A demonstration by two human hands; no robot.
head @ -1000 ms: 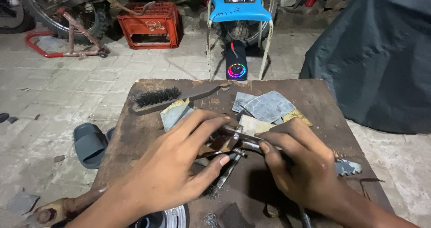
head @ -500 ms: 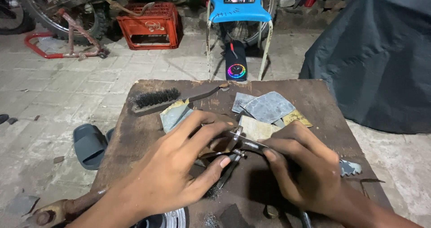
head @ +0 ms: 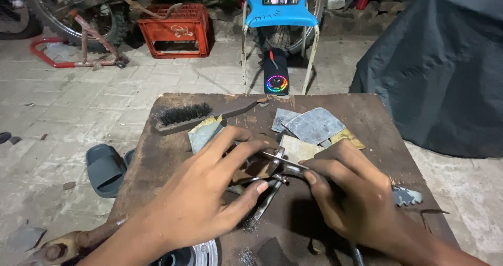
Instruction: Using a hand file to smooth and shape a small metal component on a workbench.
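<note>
My left hand (head: 209,192) reaches over a worn wooden board (head: 367,114) and pinches a small rusty metal part (head: 258,167) between thumb and fingers. My right hand (head: 352,192) grips a thin metal rod-like tool (head: 285,163), its tip laid against that part. A longer dark metal piece (head: 268,199) lies on the board under both hands. A toothed metal piece (head: 406,196) sticks out past my right hand.
A wire brush (head: 196,114) and several worn sandpaper sheets (head: 313,125) lie at the board's far side. A blue stool (head: 280,15), a glowing speaker (head: 276,77), a red crate (head: 178,30), a sandal (head: 104,167) and a dark cover (head: 445,62) surround it.
Both hands have shifted slightly and the rod tip has slid a little along the rusty part. The view has tilted a bit.
</note>
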